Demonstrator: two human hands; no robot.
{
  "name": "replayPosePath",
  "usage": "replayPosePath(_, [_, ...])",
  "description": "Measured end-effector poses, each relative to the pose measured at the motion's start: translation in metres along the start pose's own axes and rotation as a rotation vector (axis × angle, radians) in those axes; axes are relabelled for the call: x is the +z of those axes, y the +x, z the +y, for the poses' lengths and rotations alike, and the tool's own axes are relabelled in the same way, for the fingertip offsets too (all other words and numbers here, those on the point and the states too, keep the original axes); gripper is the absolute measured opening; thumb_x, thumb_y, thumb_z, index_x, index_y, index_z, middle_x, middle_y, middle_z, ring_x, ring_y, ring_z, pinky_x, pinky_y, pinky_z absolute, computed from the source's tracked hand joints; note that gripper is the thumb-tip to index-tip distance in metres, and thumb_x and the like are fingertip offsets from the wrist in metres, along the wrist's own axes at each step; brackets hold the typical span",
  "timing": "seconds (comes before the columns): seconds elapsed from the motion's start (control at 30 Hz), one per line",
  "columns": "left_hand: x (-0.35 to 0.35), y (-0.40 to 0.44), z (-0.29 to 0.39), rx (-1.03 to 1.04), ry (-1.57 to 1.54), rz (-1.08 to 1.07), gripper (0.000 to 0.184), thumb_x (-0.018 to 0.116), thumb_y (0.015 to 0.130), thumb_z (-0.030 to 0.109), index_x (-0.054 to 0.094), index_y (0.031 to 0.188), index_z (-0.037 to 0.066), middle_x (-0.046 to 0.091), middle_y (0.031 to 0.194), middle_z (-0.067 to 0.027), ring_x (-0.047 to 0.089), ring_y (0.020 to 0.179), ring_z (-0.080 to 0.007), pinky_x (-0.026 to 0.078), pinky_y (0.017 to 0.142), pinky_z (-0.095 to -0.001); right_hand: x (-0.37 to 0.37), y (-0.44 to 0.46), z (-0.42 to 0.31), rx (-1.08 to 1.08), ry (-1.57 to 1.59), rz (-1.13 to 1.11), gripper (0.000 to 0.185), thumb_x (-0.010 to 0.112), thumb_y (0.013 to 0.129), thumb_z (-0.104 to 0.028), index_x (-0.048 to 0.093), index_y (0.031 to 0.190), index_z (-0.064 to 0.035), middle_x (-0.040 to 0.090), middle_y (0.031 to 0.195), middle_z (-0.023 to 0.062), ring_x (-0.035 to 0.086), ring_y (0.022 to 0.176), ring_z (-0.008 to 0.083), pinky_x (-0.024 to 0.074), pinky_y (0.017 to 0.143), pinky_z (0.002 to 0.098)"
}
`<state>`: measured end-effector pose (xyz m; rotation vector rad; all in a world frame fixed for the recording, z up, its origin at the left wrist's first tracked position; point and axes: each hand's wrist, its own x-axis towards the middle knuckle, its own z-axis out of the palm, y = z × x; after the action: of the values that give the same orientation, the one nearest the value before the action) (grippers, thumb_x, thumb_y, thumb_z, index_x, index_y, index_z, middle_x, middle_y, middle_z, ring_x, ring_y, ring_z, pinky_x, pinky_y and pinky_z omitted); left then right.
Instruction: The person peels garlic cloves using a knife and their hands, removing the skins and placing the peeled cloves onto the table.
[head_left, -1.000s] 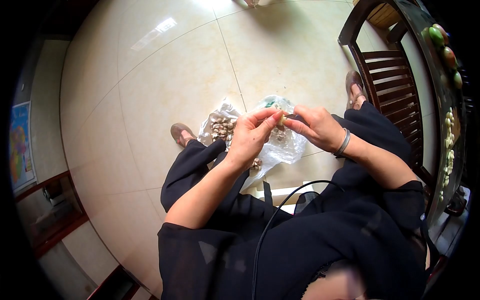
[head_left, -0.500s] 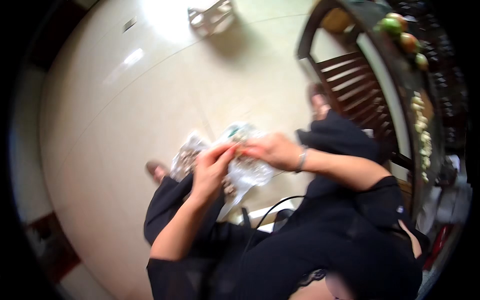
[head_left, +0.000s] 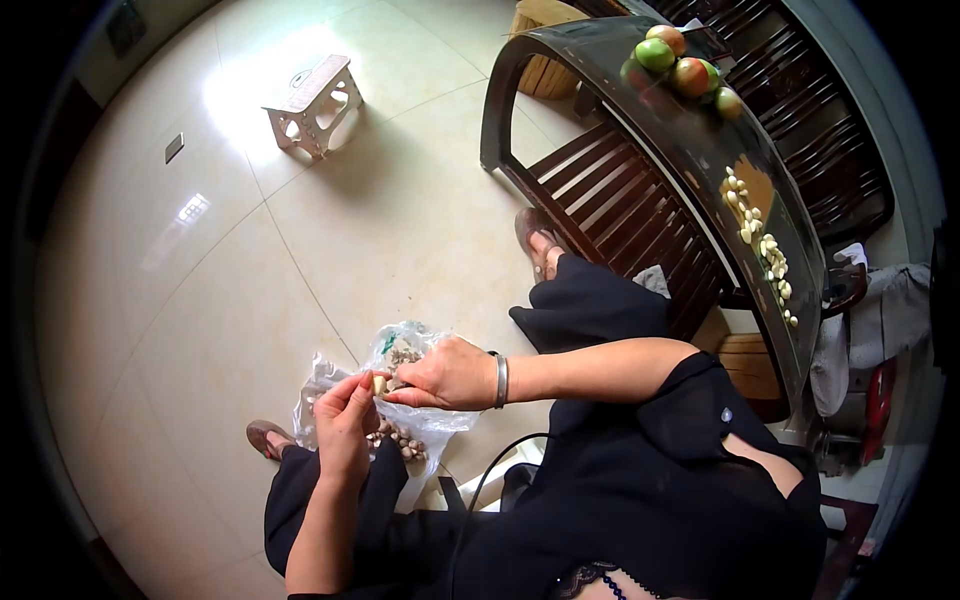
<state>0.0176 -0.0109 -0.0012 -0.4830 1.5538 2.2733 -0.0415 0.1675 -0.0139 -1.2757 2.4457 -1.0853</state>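
Observation:
A pale garlic clove [head_left: 380,384] sits pinched between the thumb and fingertips of my left hand [head_left: 345,415]. From the other side, my right hand [head_left: 447,374], with a silver bangle at its wrist, closes on the same clove with bent fingers and thumb. Below both hands lies a thin clear plastic bag [head_left: 440,428]. Unpeeled garlic cloves [head_left: 400,440] rest on it, partly hidden by my left hand. Papery garlic skins [head_left: 404,355] are heaped on its far side, next to my right hand.
A dark glossy table [head_left: 590,45] curves along the right. On it are several green and red fruits [head_left: 690,77] and a row of peeled garlic cloves [head_left: 765,245]. A slatted wooden shelf [head_left: 620,200] is underneath. A small folding stool [head_left: 315,105] stands on the tiled floor.
The view has swung toward the table and sharpened, so the stool and table appear farther left. Both hands stay together above the bag, and the clove between them now shows clearly.

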Motion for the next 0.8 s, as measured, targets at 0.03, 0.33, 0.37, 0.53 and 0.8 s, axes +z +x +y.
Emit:
replayPosePath(0.03, [0.0, 0.0, 0.0, -0.005, -0.008, 0.008, 0.022, 0.05, 0.087, 0.018, 0.058, 0.093, -0.002, 0.041, 0.055, 0.0058, 0.027, 0.042, -0.0021, 0.019, 0.04, -0.0186, 0.0, 0.0, -0.002, -0.015, -0.002, 0.022, 0.042, 0.044, 0.086, -0.041, 0.047, 0.063, -0.0061, 0.048, 0.049, 0.0139, 0.052, 0.045, 0.0321, 0.0416, 0.042, 0.0387])
replayPosePath(0.33, [0.011, 0.001, 0.003, 0.086, -0.068, 0.061, 0.023, 0.05, 0.087, 0.015, 0.055, 0.1, -0.003, 0.045, 0.062, 0.0052, 0.027, 0.044, -0.0016, 0.019, 0.04, -0.018, -0.002, 0.0, -0.004, 0.05, -0.008, -0.022, 0.045, 0.044, 0.084, -0.044, 0.049, 0.06, -0.0068, 0.051, 0.053, 0.0159, 0.054, 0.051, 0.0337, 0.0428, 0.047, 0.041])
replayPosePath(0.37, [0.009, 0.001, 0.003, 0.087, -0.068, 0.059, 0.023, 0.05, 0.087, 0.015, 0.055, 0.1, -0.003, 0.045, 0.062, 0.0052, 0.027, 0.044, -0.0016, 0.019, 0.04, -0.018, -0.002, -0.001, -0.004, 0.048, -0.006, -0.012, 0.045, 0.044, 0.084, -0.044, 0.049, 0.06, -0.0069, 0.051, 0.053, 0.0158, 0.054, 0.051, 0.0335, 0.0428, 0.047, 0.0408])
replayPosePath(0.53, [0.002, 0.003, 0.002, 0.049, -0.046, -0.021, 0.022, 0.048, 0.089, 0.014, 0.054, 0.104, -0.001, 0.044, 0.061, 0.0062, 0.028, 0.046, -0.0001, 0.02, 0.04, -0.0175, 0.002, -0.001, 0.001, -0.02, -0.08, 0.008, 0.041, 0.046, 0.085, -0.041, 0.047, 0.062, -0.0071, 0.05, 0.051, 0.012, 0.053, 0.046, 0.0305, 0.0423, 0.042, 0.0368])
replayPosePath(0.8, [0.005, 0.002, 0.003, -0.009, -0.192, 0.06, 0.022, 0.044, 0.09, 0.013, 0.05, 0.107, 0.002, 0.04, 0.061, 0.0058, 0.028, 0.047, -0.001, 0.023, 0.042, -0.0169, 0.0, -0.001, -0.002, -0.106, -0.209, 0.002, 0.034, 0.058, 0.077, -0.041, 0.048, 0.068, -0.0099, 0.051, 0.055, 0.0069, 0.056, 0.049, 0.0233, 0.0431, 0.042, 0.0318])
